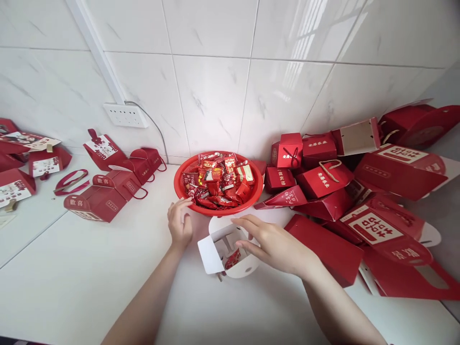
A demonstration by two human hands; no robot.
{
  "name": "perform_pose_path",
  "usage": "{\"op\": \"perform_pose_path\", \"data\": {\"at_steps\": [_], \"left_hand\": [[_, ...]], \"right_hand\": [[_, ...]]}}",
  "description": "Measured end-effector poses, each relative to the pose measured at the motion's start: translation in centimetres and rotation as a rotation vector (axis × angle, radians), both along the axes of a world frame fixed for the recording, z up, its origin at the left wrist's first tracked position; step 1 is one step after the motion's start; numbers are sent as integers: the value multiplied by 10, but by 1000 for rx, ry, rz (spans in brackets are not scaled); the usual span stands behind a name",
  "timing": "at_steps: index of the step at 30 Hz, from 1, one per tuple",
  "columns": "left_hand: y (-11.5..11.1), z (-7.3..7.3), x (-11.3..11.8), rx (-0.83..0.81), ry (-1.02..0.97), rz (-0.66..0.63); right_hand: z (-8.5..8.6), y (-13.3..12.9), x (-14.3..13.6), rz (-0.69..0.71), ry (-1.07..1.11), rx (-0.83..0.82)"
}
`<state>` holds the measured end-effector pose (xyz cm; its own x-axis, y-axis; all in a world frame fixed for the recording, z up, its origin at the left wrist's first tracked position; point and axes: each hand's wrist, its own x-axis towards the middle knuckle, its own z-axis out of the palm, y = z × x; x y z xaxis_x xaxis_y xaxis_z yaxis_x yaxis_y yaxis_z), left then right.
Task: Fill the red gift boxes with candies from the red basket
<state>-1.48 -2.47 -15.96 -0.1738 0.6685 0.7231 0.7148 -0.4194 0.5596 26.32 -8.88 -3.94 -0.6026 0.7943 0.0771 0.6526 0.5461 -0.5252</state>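
An opened gift box (220, 239) with white inner walls and spread flaps stands on the table in front of me. Inside it lies a red-wrapped candy (233, 258). My right hand (275, 244) hovers over the box's right side, thumb and fingers apart, holding nothing that I can see. Whether it touches the flap I cannot tell. At the front left rim of a red plastic basket (176, 181), my left hand (180, 225) has its fingers loosely stretched toward the rim and its palm bare. Wrapped candies (215, 175) in mostly red packets fill the basket.
Several folded red gift boxes (325, 177) are heaped on the right against the wall. Two red boxes with cord handles (104, 194) stand left, near a loose ribbon (72, 183). More boxes (46, 163) lie far left. A white power strip (125, 115) hangs on the tiled wall.
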Motion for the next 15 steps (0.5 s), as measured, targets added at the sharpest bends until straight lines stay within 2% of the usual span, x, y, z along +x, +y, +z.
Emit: {"op": "perform_pose_path", "data": {"at_steps": [3, 6, 8, 11, 15], "left_hand": [[17, 28, -14, -140, -56, 56], [41, 56, -22, -341, 86, 102], [55, 68, -23, -464, 191, 84], [68, 73, -19, -574, 275, 39], [72, 73, -14, -643, 346, 27]], "right_hand": [[13, -9, 16, -60, -20, 34], [20, -17, 28, -85, -27, 33], [20, -21, 34, -82, -10, 26], [16, -22, 42, -106, -5, 26], [12, -20, 52, -169, -39, 38]]}}
